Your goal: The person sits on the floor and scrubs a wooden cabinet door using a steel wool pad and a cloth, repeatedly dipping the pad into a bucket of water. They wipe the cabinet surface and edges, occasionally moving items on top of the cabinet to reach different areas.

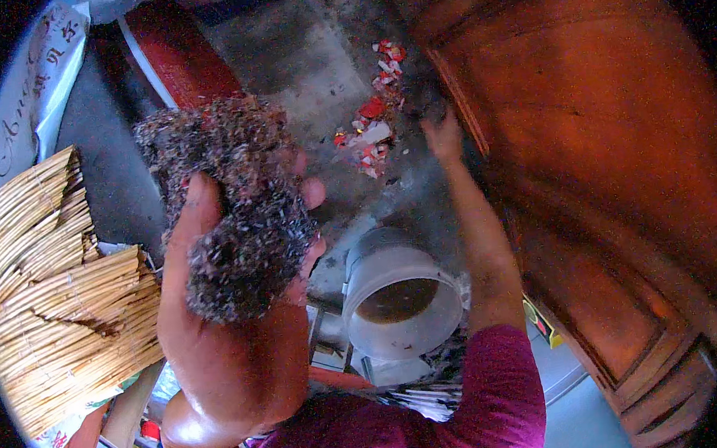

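Note:
A thick, dark, mottled clump of shredded fibre, with pale and reddish flecks, lies in my left hand. My left thumb presses over its near side, and the fingertips show round its right edge. My right hand reaches forward, low by the floor beside the brown wooden panel. A dark, blurred patch is at its fingertips, and I cannot make out whether they hold it. Left of that hand, a strip of red and white scraps lies on the grey floor.
A whitish translucent bucket with murky brown liquid stands near me, below my right forearm. The large brown wooden panel fills the right side. At left are a bundle of straw-coloured stalks, a pale printed bag and a dark red flat object.

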